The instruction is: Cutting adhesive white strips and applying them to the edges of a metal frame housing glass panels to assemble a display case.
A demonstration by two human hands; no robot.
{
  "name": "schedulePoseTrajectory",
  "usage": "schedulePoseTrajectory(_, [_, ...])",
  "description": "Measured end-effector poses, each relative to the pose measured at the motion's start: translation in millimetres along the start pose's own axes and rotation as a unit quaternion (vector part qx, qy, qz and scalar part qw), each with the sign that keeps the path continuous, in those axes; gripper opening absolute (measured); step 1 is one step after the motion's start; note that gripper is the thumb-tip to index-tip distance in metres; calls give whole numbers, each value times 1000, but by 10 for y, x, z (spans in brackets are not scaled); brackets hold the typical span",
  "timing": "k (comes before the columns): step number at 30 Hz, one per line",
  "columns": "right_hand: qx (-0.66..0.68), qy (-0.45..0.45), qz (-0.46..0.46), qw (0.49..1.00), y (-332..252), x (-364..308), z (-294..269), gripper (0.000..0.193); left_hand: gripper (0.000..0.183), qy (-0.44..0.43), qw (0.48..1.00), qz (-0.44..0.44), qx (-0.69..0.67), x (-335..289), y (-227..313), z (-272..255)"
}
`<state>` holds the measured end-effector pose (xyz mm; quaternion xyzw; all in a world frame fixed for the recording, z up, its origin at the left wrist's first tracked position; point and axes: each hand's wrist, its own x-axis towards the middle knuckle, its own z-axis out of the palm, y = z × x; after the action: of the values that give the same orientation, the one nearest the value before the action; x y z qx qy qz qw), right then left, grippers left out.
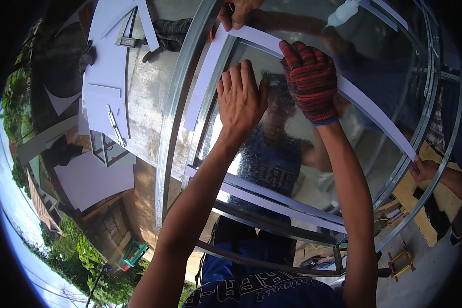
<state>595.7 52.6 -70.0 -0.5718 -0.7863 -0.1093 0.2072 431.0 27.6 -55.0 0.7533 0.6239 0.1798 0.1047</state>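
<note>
My bare left hand [241, 100] lies with fingers stretched out over the shiny reflective panel [262, 138], beside the inner bar of a metal frame [175, 110]. My right hand [310, 82], in a red and black striped glove, has its fingers curled down on a long white strip [369, 105] that runs along the frame's far side. What lies under the glove is hidden. A second white strip [204, 84] lies along the left side, meeting the long one at the far left corner. Another white strip [282, 203] lies along the near side.
Another person's hands hold the long strip, one hand [238, 13] at its far left corner, another hand [423, 169] at its right end. White sheet [105, 66], a try square [127, 38], a utility knife [115, 126] and a dark glove [169, 36] lie left. A bottle [343, 13] is at the far side.
</note>
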Motion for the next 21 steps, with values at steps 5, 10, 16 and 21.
schedulePoseTrajectory(5, [1,3,4,1000,1,3,3,43,45,7,1000,2,1,6,15,-9])
schedulePoseTrajectory(10, [-5,9,-2,1000,5,2,6,42,49,2,1000,19,22,7,5,-18])
schedulePoseTrajectory(16, [-1,-3,-1,1000,-1,14,-23,40,49,-6,1000,15,19,4,-7,-14])
schedulePoseTrajectory(21, [-15,0,-4,1000,8,0,5,41,48,0,1000,17,18,0,-9,-12])
